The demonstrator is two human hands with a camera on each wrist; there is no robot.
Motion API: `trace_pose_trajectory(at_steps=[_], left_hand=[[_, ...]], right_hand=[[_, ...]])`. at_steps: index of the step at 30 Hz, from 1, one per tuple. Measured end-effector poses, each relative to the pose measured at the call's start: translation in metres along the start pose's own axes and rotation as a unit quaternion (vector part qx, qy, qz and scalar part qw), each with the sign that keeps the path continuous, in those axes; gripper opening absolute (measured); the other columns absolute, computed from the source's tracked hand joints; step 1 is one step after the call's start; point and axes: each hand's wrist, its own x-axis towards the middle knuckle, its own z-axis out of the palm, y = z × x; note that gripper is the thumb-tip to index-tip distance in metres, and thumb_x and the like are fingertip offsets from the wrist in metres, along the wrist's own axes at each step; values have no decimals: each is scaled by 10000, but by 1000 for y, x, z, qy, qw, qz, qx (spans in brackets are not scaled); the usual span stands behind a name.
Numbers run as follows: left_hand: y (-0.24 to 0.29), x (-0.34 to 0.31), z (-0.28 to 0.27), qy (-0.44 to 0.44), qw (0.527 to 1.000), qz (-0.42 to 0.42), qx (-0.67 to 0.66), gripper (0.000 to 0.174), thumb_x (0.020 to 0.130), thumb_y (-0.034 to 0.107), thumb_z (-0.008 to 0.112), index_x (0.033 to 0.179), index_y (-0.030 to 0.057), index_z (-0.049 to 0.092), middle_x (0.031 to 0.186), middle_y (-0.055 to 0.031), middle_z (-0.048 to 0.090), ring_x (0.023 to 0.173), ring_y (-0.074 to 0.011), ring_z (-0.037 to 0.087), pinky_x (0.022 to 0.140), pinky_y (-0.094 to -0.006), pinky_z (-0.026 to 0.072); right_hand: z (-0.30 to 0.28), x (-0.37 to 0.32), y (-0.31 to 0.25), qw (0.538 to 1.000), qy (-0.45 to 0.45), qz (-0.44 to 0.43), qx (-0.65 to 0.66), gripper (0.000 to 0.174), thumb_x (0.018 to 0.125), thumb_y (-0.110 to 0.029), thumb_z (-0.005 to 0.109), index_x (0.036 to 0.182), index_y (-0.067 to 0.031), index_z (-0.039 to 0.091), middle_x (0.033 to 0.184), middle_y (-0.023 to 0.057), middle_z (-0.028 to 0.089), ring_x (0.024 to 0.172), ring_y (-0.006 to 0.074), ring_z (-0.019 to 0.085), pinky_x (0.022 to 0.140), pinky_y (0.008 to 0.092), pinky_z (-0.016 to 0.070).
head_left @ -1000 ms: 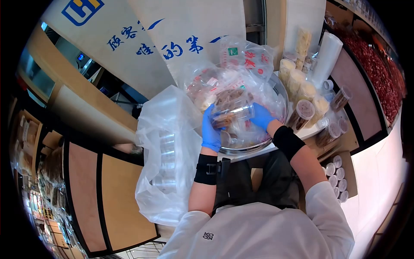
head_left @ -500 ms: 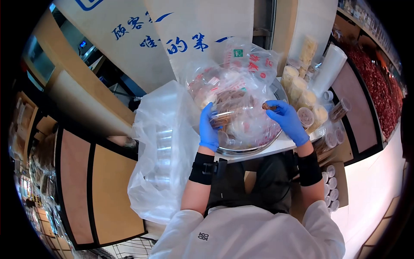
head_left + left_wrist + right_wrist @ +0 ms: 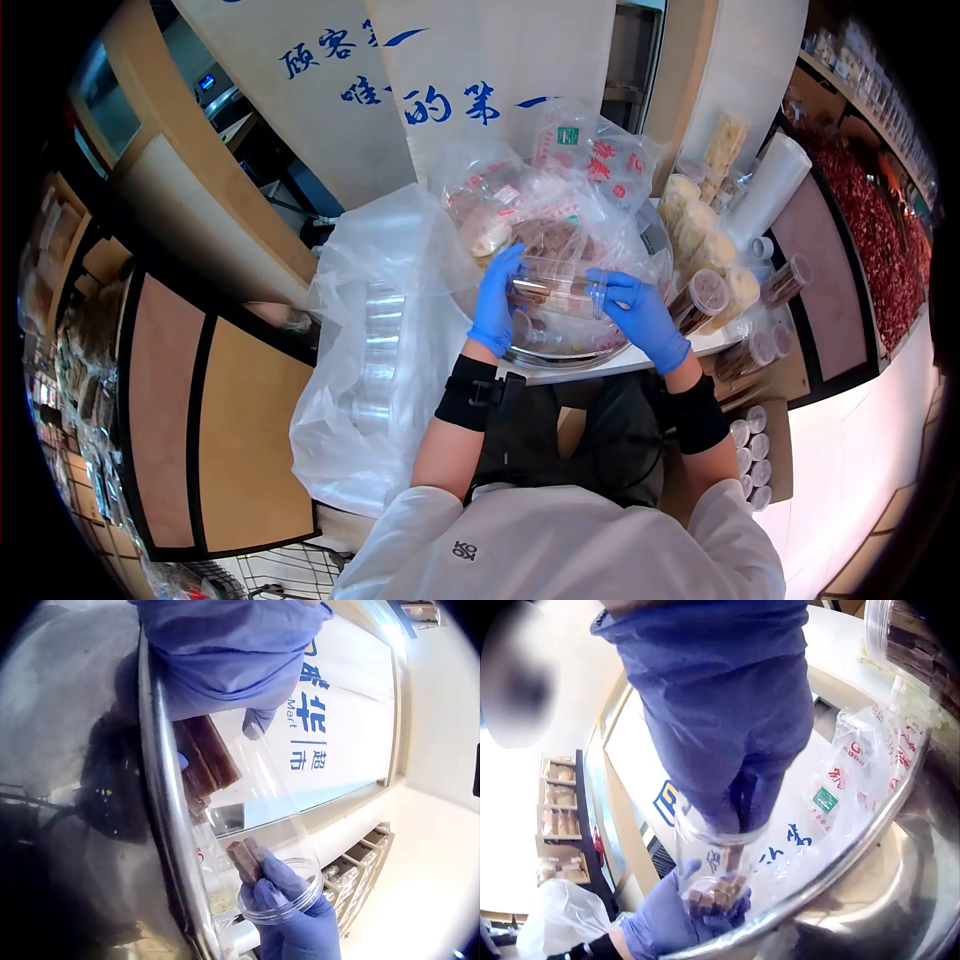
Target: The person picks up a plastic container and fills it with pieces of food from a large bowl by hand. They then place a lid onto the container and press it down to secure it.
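My gloves (image 3: 493,305): thin, rubbery, smooth with fine wrinkles, low sheen.
Jar (image 3: 564,287): clear plastic, smooth and glossy.
Brown sticks (image 3: 210,755): smooth faces, faint sheen.
Basin (image 3: 866,896): polished metal, mirror-bright.
Bags (image 3: 598,165): thin clear plastic, crinkled, shiny.
Wrapper (image 3: 345,300): milky plastic film, softly creased.
My wristbands (image 3: 463,390): matt black cloth.
My shirt (image 3: 590,545): matt white cloth.
Banner (image 3: 500,50): smooth, matt; cloth or plastic, I cannot tell.
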Motion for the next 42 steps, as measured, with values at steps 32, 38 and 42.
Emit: trace_pose_trajectory(at_steps=[32,38,42], left_hand=[[-2,-1,2,-33,999,24,28,336,873,238,574,1166,76,605,1049,0,577,1002,-107,505,903,-259,398],[-2,-2,3,-103,994,34,6,316,875,206,567,1157,72,612,1154,0,550,1070,-129,492,947,-264,376],[-6,0,0,-91,996,4,1,312,870,204,577,1156,87,618,1153,-4,552,1104,-126,472,965,-265,357]], right_hand=[[-1,-12,6,860,-81,163,477,469,838,-9,553,1291,85,473,1270,166,550,1163,259,547,1024,321,418],[7,-9,-6,789,-97,116,595,483,879,-49,544,1331,80,428,1325,155,512,1198,263,523,1035,348,416],[8,-12,1,887,-84,144,431,445,929,-80,515,1347,45,431,1322,122,521,1177,231,536,1015,336,427]])
